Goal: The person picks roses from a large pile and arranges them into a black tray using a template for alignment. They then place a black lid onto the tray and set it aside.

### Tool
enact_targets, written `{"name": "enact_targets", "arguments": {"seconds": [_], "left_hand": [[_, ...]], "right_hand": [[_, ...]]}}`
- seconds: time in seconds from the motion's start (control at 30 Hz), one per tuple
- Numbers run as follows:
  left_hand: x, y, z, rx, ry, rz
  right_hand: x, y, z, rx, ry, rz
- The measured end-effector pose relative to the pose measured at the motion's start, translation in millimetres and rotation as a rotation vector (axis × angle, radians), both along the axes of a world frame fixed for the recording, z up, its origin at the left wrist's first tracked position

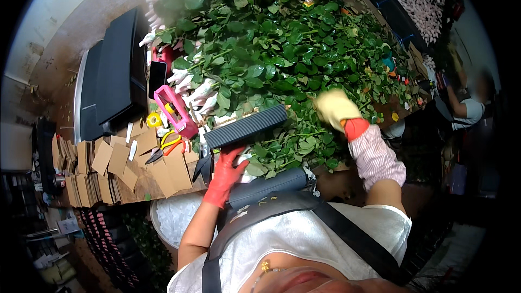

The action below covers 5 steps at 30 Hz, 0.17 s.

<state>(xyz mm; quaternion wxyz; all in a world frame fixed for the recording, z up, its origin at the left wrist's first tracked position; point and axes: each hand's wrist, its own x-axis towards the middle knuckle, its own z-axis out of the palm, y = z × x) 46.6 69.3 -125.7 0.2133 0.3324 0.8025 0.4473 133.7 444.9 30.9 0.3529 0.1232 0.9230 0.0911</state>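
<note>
My left hand (228, 174), in a red glove, is below a dark ribbed bar (247, 126) at the table's near edge. Its thumb and fingers are apart, the fingertips meeting the bar's lower edge; I see nothing in its grasp. My right hand (334, 109), in a pale yellow glove with a striped sleeve, is over the near right of a large heap of leafy green stems (282, 49). Motion blurs its fingers, so its grip is unclear. White-wrapped flower heads (202, 95) stick out along the heap's left side.
Left of the heap lie a pink tool (176, 111), a phone (157, 78), yellow tape (154, 119), yellow-handled pliers (169, 144) and cardboard pieces (119, 157). A black case (122, 68) stands behind them. Another person (469, 108) is at far right.
</note>
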Motion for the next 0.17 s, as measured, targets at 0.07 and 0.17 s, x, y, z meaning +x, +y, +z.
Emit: {"name": "enact_targets", "arguments": {"seconds": [0.07,0.17], "left_hand": [[-2,-1,-2,0.019,0.019,-0.001],[-8,2,-19,0.065,0.051,-0.072]], "right_hand": [[-53,4,5,-0.068,0.732,0.153],[-118,21,-11,-0.092,1.097,0.185]]}}
